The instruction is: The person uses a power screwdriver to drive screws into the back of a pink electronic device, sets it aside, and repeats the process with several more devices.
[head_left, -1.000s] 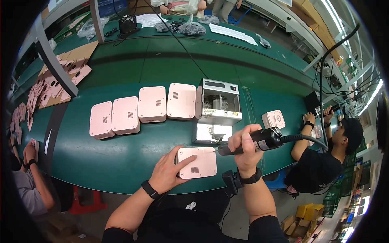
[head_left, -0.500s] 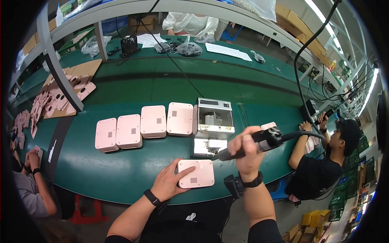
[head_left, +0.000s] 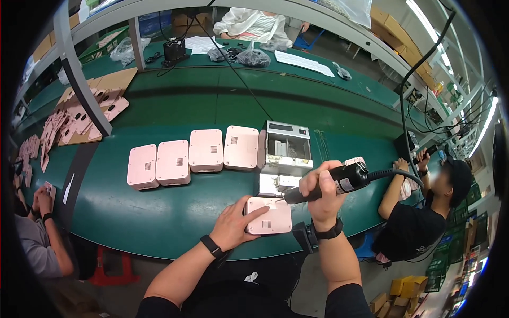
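Note:
My left hand point(head_left: 229, 227) grips the left side of a pale pink plastic box point(head_left: 274, 221), its index finger stretched across the top face. The box lies flat on the green bench and has a small slotted vent and corner screw holes. A black corded electric screwdriver point(head_left: 347, 178) is wrapped in my right hand point(head_left: 324, 200). Its tip points left, over the box's far edge; whether it touches a screw is too small to tell. Just beyond the box stands a grey screw feeder point(head_left: 287, 148) with a clear window.
Several similar pink boxes point(head_left: 207, 150) stand in a row left of the feeder. Pink flat panels point(head_left: 79, 124) lie piled on cardboard at the far left. Co-workers sit at the left, right point(head_left: 411, 212) and across the bench. A metal shelf frame point(head_left: 79, 79) rises at the left.
The pink box and my left hand appear farther right and up in the picture. The screwdriver tip has come over the box's far edge. The whole view has also shifted slightly.

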{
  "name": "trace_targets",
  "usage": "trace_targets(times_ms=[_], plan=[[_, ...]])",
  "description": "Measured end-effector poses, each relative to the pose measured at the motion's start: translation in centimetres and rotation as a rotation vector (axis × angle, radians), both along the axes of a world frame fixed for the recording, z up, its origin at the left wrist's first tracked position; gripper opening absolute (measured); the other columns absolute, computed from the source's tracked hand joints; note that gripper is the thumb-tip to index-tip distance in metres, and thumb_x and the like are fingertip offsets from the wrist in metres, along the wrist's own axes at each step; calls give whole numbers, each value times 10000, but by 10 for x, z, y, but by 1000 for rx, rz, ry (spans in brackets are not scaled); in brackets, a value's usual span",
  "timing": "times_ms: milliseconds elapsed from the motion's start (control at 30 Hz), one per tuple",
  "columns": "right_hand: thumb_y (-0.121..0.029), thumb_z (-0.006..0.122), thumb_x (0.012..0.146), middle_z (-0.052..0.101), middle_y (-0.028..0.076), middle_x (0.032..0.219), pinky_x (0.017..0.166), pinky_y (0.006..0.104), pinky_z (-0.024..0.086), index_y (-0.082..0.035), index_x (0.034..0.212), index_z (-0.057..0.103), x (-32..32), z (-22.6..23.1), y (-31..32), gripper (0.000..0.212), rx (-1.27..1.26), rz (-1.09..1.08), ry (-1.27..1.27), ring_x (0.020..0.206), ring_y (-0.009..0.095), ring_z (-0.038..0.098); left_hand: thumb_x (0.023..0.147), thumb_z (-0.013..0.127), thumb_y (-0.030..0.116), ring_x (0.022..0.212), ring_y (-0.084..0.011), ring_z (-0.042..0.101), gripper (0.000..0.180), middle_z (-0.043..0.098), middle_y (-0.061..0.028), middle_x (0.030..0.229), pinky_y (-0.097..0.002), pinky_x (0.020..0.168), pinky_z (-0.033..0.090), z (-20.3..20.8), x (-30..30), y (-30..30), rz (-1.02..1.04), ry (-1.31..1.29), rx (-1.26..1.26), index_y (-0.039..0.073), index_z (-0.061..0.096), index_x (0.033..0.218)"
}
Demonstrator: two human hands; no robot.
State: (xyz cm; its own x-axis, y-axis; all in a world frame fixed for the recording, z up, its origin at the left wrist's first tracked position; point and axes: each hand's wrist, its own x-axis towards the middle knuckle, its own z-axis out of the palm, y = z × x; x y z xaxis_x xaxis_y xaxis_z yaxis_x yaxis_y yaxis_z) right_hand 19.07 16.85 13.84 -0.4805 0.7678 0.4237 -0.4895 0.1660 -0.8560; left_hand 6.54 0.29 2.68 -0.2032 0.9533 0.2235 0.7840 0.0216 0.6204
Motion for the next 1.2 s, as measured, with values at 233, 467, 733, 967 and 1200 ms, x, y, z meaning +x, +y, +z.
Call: trace_targets(times_ms=[233,467,733,967,1200], plan=[[-170,531,931,476,82,653,525,338,439,-35,1000,456,-6,-9,-1,169,13,22,-1,533,169,444,677,850,295,1195,-339,534,770,433,-135,1387,-444,1011,447,0,0,1,0,-13,-17,337,545,1383],[-139,543,915,487,81,644,532,336,450,-26,988,450,-7,-15,1,163,-47,48,14,532,167,463,678,849,300,1198,-336,531,770,433,-139,1387,-436,1015,444,-2,-1,1,-1,-6,-10,336,545,1384],[-142,548,921,484,84,640,505,333,431,-41,971,442,-14,-20,3,155,-37,67,-53,517,165,447,679,846,287,1199,-334,528,768,433,-139,1385,-430,1012,444,0,-1,4,-16,-21,-16,324,545,1385],[-149,577,929,486,75,629,501,328,426,-47,948,444,-17,-24,8,169,-28,94,-73,518,159,464,675,848,275,1192,-328,535,766,436,-134,1382,-428,1008,448,1,0,4,-18,-21,-10,317,551,1380],[-113,552,934,486,69,631,501,324,425,-43,971,464,-18,-11,4,119,-3,72,-38,513,157,464,669,853,276,1191,-328,538,765,434,-133,1383,-436,1003,453,2,3,1,-6,-6,-4,316,557,1373]])
